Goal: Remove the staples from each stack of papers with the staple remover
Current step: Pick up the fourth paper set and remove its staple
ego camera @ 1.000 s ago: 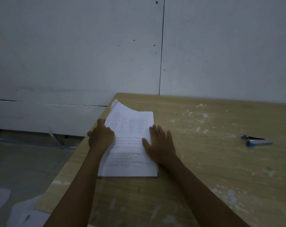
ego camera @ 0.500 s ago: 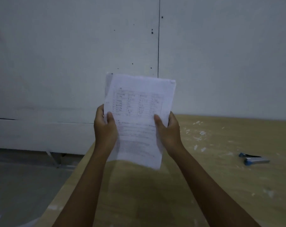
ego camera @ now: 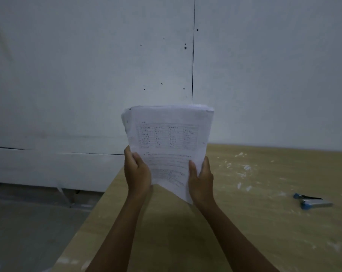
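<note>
A thick stack of printed white papers (ego camera: 169,142) is held upright in the air above the wooden table (ego camera: 244,222). My left hand (ego camera: 137,172) grips its lower left edge, thumb on the front sheet. My right hand (ego camera: 201,180) grips the lower right edge the same way. A dark mark, perhaps a staple, shows at the stack's top left corner. The staple remover (ego camera: 312,202), blue and silver, lies on the table far to the right, well apart from both hands.
White specks and smears are scattered over the table top at the right. The table's left edge runs diagonally down to the lower left, with grey floor (ego camera: 29,222) beyond it. A pale wall (ego camera: 87,65) stands behind.
Both hands lifted the stack off the table and stood it upright; since half a second ago its sheets have squared up and it sits slightly more upright.
</note>
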Demonstrator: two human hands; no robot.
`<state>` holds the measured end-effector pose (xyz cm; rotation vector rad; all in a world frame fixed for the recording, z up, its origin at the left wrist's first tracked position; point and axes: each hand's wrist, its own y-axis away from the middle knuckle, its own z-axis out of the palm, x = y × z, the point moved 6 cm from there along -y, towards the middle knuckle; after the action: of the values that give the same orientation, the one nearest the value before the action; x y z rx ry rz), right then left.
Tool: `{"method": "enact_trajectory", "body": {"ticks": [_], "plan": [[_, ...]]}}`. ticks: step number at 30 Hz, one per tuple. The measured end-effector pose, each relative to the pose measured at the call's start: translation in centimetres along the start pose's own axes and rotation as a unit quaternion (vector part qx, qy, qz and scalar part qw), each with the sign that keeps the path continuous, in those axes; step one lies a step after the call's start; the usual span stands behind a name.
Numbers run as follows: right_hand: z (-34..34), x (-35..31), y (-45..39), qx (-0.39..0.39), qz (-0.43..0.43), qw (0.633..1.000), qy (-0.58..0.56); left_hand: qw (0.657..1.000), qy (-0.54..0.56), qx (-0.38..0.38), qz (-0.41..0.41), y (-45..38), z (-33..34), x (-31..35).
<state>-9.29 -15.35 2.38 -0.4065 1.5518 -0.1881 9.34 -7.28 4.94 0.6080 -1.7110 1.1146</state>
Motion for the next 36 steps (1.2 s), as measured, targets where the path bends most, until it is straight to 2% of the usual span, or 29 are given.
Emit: {"method": "enact_trajectory", "body": {"ticks": [7, 14, 18, 21, 24, 27, 31, 33, 36], "plan": [[1.3, 1.2, -4.8, -0.001, 0.014, 0.998, 0.061, 0.998, -0.051, 0.031, -0.025, -5.2, 1.0, -0.5], [3.3, 5.8, -7.8, -0.099, 0.051, 0.962, 0.25, 0.978, -0.205, -0.033, -0.034, -9.5, 3.4, -6.4], [3.8, 8.4, -7.8, -0.112, 0.045, 0.947, 0.297, 0.963, -0.258, -0.06, -0.059, -9.7, 4.7, -9.3], [3.8, 9.7, -7.8, -0.129, 0.041, 0.922, 0.362, 0.943, -0.315, -0.097, -0.05, -9.2, 5.6, -10.7], [3.2, 9.6, -7.8, -0.139, 0.025, 0.895, 0.424, 0.891, -0.427, -0.149, -0.05, -8.1, 6.0, -11.0], [2.2, 8.8, -7.3, -0.164, -0.013, 0.859, 0.485, 0.84, -0.517, -0.168, -0.002, -6.3, 6.4, -9.1], [-0.8, 8.0, -6.2, -0.189, -0.047, 0.817, 0.543, 0.816, -0.521, -0.228, 0.103, -2.4, 8.5, -6.4], [-3.1, 7.2, -5.4, -0.183, -0.061, 0.808, 0.558, 0.798, -0.52, -0.273, 0.138, 0.2, 9.9, -5.3], [-6.5, 6.1, -4.1, -0.167, -0.057, 0.803, 0.569, 0.788, -0.494, -0.312, 0.193, 4.3, 11.8, -3.2]]}}
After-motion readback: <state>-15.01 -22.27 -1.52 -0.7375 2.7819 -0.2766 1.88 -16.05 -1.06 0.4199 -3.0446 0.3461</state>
